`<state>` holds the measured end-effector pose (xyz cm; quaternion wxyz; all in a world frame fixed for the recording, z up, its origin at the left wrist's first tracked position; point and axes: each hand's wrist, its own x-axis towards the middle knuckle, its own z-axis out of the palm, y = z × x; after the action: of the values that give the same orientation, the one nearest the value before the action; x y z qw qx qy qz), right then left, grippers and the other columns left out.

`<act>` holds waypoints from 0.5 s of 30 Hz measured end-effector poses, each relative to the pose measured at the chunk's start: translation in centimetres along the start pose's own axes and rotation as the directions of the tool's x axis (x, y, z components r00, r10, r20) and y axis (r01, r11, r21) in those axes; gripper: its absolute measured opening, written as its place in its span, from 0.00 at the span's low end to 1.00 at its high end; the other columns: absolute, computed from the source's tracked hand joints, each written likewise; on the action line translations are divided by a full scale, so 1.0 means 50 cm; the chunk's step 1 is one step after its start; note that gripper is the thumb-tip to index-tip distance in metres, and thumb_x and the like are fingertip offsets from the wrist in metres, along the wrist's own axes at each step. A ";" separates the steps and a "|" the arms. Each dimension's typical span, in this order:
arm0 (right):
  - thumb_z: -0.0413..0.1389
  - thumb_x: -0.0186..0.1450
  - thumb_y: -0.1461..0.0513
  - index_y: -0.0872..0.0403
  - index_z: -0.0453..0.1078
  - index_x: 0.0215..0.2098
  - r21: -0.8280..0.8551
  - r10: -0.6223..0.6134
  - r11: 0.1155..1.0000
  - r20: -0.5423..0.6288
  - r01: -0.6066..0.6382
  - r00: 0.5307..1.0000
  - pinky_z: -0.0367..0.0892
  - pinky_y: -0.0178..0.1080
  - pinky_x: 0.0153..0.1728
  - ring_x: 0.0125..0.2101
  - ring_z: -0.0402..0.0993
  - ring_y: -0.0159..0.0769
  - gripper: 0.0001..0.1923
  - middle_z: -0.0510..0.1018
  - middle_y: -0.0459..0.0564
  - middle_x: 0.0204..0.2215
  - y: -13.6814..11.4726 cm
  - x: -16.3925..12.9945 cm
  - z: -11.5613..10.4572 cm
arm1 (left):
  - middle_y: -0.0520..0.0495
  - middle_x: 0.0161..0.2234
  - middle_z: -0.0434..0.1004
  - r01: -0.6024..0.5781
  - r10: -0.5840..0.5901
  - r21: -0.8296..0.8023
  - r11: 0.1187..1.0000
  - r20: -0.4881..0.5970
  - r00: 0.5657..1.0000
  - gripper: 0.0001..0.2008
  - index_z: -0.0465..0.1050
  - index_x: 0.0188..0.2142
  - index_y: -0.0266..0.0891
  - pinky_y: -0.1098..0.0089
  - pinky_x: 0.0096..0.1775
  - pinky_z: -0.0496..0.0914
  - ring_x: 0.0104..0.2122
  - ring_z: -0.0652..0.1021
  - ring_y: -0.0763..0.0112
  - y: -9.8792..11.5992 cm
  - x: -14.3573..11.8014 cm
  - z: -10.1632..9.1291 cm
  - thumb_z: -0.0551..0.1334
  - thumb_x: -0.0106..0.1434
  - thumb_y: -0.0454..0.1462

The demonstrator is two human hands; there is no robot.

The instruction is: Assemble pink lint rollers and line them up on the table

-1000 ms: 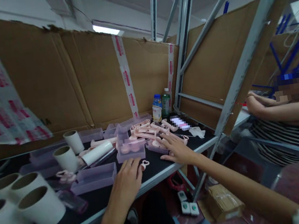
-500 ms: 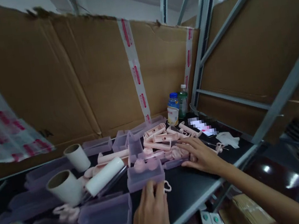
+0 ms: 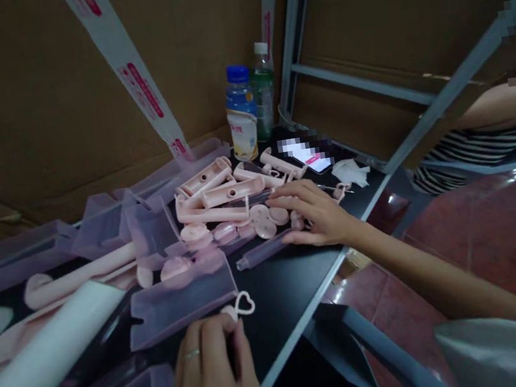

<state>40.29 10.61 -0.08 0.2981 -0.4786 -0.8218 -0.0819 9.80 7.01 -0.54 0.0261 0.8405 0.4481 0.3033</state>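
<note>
My left hand (image 3: 212, 375), a ring on one finger, pinches a small pale pink piece with a heart-shaped loop (image 3: 245, 303) that sticks out past the fingertips. Just beyond it lies a translucent purple tray (image 3: 184, 301). My right hand (image 3: 317, 214) is over the pile with thumb and fingers apart, the fingertips at some small pink round caps (image 3: 263, 222); whether they touch one is hard to see. Behind these caps lie several pink holder frames (image 3: 233, 192). A narrow translucent purple part (image 3: 264, 252) rests under the right thumb.
A white roll (image 3: 54, 353) lies to the left among more purple trays (image 3: 153, 225). At the back stand a blue-capped bottle (image 3: 242, 115) and a green bottle (image 3: 264, 99), near a lit phone (image 3: 305, 154) and crumpled tissue (image 3: 352, 173). Another person in striped clothing (image 3: 479, 147) is at right.
The view has turned right and moved closer to the pile. My left hand still grips the heart-looped piece, which now shows more fully. My right hand stays over the caps.
</note>
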 end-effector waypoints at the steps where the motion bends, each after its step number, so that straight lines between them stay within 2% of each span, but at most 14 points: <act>1: 0.58 0.72 0.45 0.53 0.65 0.66 -0.005 -0.017 1.000 -0.023 0.017 1.000 0.66 0.54 0.62 0.61 0.69 0.51 0.31 0.75 0.60 0.59 -0.001 -0.002 0.000 | 0.49 0.33 0.73 0.002 -0.002 0.000 1.000 0.019 1.000 0.08 0.63 0.38 0.47 0.62 0.38 0.73 0.36 0.80 0.59 0.001 0.005 -0.001 0.51 0.76 0.37; 5: 0.55 0.74 0.49 0.55 0.69 0.61 -0.034 -0.060 0.998 -0.096 0.057 0.994 0.67 0.54 0.61 0.60 0.70 0.50 0.24 0.77 0.60 0.56 -0.004 -0.014 -0.004 | 0.48 0.33 0.73 0.081 -0.084 0.090 0.993 0.029 0.996 0.08 0.62 0.35 0.45 0.64 0.34 0.68 0.34 0.78 0.59 0.010 0.018 0.002 0.53 0.74 0.35; 7: 0.55 0.74 0.50 0.54 0.71 0.59 -0.029 -0.054 0.998 -0.111 0.051 0.992 0.67 0.55 0.60 0.59 0.71 0.50 0.21 0.78 0.59 0.55 -0.006 -0.020 -0.005 | 0.47 0.35 0.74 0.097 -0.105 0.101 0.990 0.077 0.992 0.07 0.63 0.36 0.44 0.63 0.35 0.68 0.35 0.78 0.59 0.016 0.021 0.002 0.54 0.73 0.34; 10: 0.56 0.74 0.53 0.53 0.73 0.56 -0.005 -0.079 0.997 -0.131 0.079 0.988 0.68 0.55 0.58 0.56 0.73 0.50 0.18 0.80 0.59 0.52 -0.009 -0.025 -0.004 | 0.45 0.38 0.76 0.078 -0.088 0.087 0.993 0.119 0.989 0.05 0.65 0.37 0.42 0.63 0.39 0.71 0.39 0.79 0.58 0.022 0.023 -0.001 0.56 0.72 0.33; 15: 0.56 0.73 0.57 0.52 0.72 0.55 0.043 -0.103 0.993 -0.142 0.110 0.985 0.70 0.55 0.56 0.52 0.75 0.50 0.14 0.80 0.58 0.50 -0.022 -0.022 -0.001 | 0.47 0.37 0.75 0.065 -0.071 0.069 0.995 0.093 0.993 0.06 0.64 0.36 0.43 0.64 0.39 0.73 0.39 0.80 0.60 0.024 0.011 -0.007 0.60 0.69 0.32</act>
<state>39.81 9.20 -0.51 0.3620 -0.4196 -0.8251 -0.1102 10.74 6.62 0.39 0.0298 0.8386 0.4847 0.2469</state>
